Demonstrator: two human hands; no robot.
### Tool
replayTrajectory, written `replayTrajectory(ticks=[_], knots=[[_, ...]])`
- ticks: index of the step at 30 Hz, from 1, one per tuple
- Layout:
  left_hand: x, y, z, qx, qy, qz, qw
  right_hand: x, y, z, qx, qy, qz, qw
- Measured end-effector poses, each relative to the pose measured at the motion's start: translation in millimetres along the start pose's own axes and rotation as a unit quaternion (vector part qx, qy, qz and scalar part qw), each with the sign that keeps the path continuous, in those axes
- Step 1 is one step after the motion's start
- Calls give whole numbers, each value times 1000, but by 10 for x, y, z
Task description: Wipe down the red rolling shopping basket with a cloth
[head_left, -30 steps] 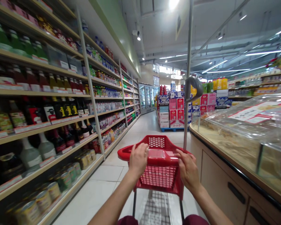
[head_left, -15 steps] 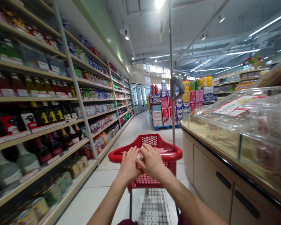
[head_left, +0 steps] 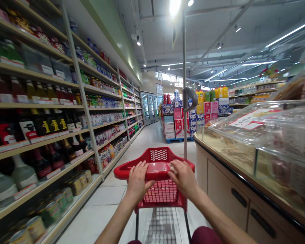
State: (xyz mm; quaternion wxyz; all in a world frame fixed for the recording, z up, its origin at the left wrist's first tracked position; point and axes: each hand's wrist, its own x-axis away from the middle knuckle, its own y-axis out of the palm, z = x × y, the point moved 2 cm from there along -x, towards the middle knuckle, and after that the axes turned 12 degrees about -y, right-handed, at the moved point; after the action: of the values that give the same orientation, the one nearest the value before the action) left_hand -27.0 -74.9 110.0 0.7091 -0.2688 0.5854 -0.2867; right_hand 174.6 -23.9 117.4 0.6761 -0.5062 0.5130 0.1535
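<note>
A red plastic shopping cart [head_left: 158,172] stands straight in front of me. My left hand [head_left: 139,178] lies over the left part of its handle, fingers over the bar and thumb pointing inward. On the right part of the handle, my right hand [head_left: 184,178] is closed with its fingers curled. A small white thing [head_left: 172,168], perhaps a crumpled tissue, shows at those fingers; its kind is unclear. Between my hands a smooth red panel on the handle is visible. Below it, the cart's mesh basket [head_left: 160,193] shows.
Shelves of bottles and cans [head_left: 53,127] line the left side. To the right runs a counter [head_left: 225,189] with clear covers over food. A metal pole [head_left: 184,135] rises near the cart's right side. Farther ahead are stacked boxes [head_left: 179,125] on a blue pallet and glass-door fridges [head_left: 149,105].
My hands were together at the handle's middle around the white thing. They have parted, the left staying on the left part and the right moving right along the handle. The view has shifted slightly.
</note>
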Motion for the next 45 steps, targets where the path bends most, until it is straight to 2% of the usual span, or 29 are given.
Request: replayTrajectory(ticks=[2, 4, 7, 9, 12, 14, 16, 17, 20, 22, 24, 27, 29, 31, 33, 36, 38, 40, 42, 44, 45], knots=[[-7, 2, -44, -3, 6, 1, 1000, -6, 47, -115, -18, -54, -8, 998], [-18, -6, -100, -6, 17, -4, 1000, 1, 15, -39, -38, -63, -36, 997], [-30, -25, -161, -9, 35, -5, 999, 7, -101, 386, -71, 35, -67, 995], [-34, -34, -174, -11, 36, -3, 999, -13, -131, 696, -100, 108, -61, 987], [-37, -35, -161, -17, 26, -5, 1000, -45, -89, 923, -133, 154, -35, 978], [-37, -30, -149, -20, 18, -10, 1000, -26, -66, 857, -145, 157, -15, 977], [-35, -28, -141, -22, 11, -14, 1000, 20, -72, 619, -155, 134, 9, 979], [-34, -28, -140, -23, 9, -15, 1000, 42, -78, 450, -159, 106, 19, 981], [-27, -38, -143, -26, 6, -18, 999, 68, -64, -63, -135, -32, 27, 990], [-22, -48, -151, -30, 7, -21, 999, 67, -25, -192, -94, -84, 27, 992], [-18, -56, -158, -32, 10, -27, 999, 91, 0, -51, -51, -49, 41, 997], [-12, -64, -163, -35, 7, -33, 999, 216, -19, 387, -11, 79, 75, 994], [-11, -69, -162, -36, -1, -38, 999, 317, -38, 533, -15, 119, 106, 987], [-12, -77, -163, -37, -8, -47, 998, 378, -32, 449, -35, 94, 132, 986], [-14, -87, -166, -39, -13, -53, 998, 378, -3, 208, -55, 33, 143, 988], [-12, -93, -164, -42, -14, -50, 998, 303, 53, -109, -74, -80, 115, 987], [-3, -85, -146, -44, -11, -43, 998, 257, 63, -108, -58, -118, 93, 987], [9, -70, -111, -44, -8, -35, 998, 236, 37, 63, -21, -84, 92, 992], [22, -55, -65, -43, -6, -25, 999, 235, 0, 246, 13, -5, 114, 993], [31, -46, -20, -43, -7, -15, 999, 235, 1, 269, 15, 37, 132, 990], [34, -45, -2, -44, -9, -11, 999, 231, 23, 204, 3, 31, 137, 990]])
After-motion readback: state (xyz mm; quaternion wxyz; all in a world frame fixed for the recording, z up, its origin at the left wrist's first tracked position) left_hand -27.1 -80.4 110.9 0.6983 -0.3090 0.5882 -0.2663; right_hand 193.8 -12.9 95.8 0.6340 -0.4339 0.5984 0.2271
